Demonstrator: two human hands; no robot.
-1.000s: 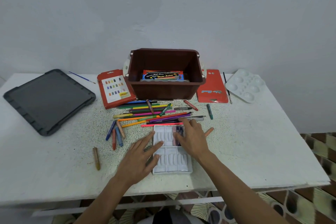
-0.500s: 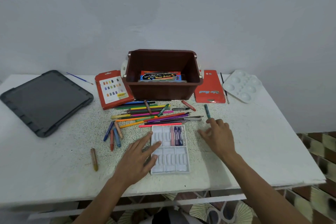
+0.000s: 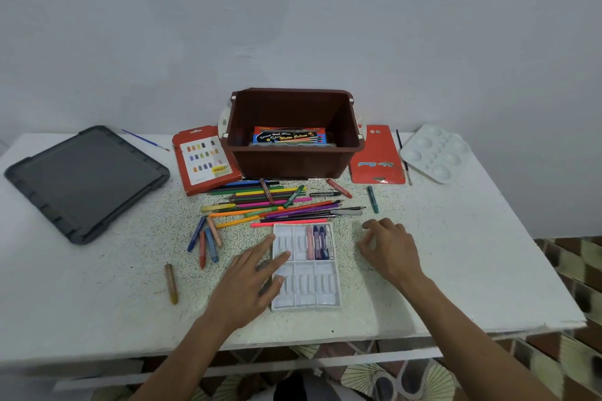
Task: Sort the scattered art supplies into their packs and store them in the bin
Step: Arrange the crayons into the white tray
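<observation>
- Lying flat at the far left of the white speckled table (image 3: 97, 312), a dark grey rectangular plastic lid (image 3: 84, 179) is sitting well apart from the supplies.
- A red card pack with colour swatches (image 3: 205, 159) is lying just beside the brown plastic bin (image 3: 293, 163), which is holding a blue watercolour box (image 3: 290, 135).
- Loose coloured pencils (image 3: 270, 205) are lying heaped between the bin and the white plastic crayon tray (image 3: 306, 286), which is holding a few crayons (image 3: 317, 242) in its upper right slots.
- The left hand (image 3: 254, 283) is resting palm down on the tray's left edge, fingers straight and spread.
- The right hand (image 3: 391, 251) is sitting just right of the tray, fingers curling down toward the table; whether they are pinching anything cannot be told.
- A teal crayon (image 3: 373, 198) is lying just beyond that hand, apart from it.
- A white plastic paint palette (image 3: 435, 153) is sitting at the far right rear.
</observation>
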